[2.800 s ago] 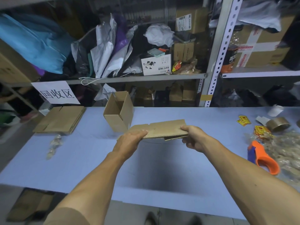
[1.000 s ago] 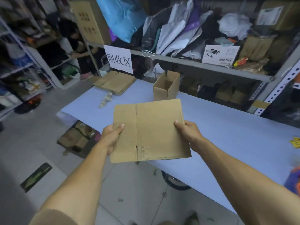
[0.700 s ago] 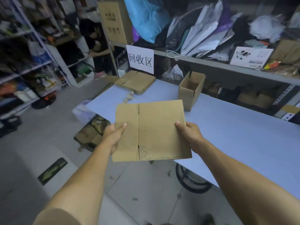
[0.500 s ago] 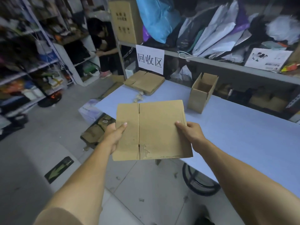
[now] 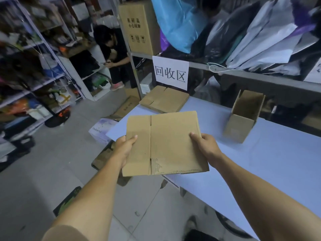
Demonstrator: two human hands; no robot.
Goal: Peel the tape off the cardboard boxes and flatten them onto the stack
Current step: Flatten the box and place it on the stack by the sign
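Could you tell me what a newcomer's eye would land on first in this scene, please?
First, the flattened cardboard box at the centre, held level between the left hand and the right hand over the near corner of the blue table. Beyond it, the white sign hangs from the shelf edge directly above the stack of flattened boxes, with an open box standing to the right.

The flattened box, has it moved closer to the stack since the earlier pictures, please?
Yes. The flattened box, gripped by the left hand and right hand, has been carried left along the table; its far edge now nearly reaches the stack under the sign.
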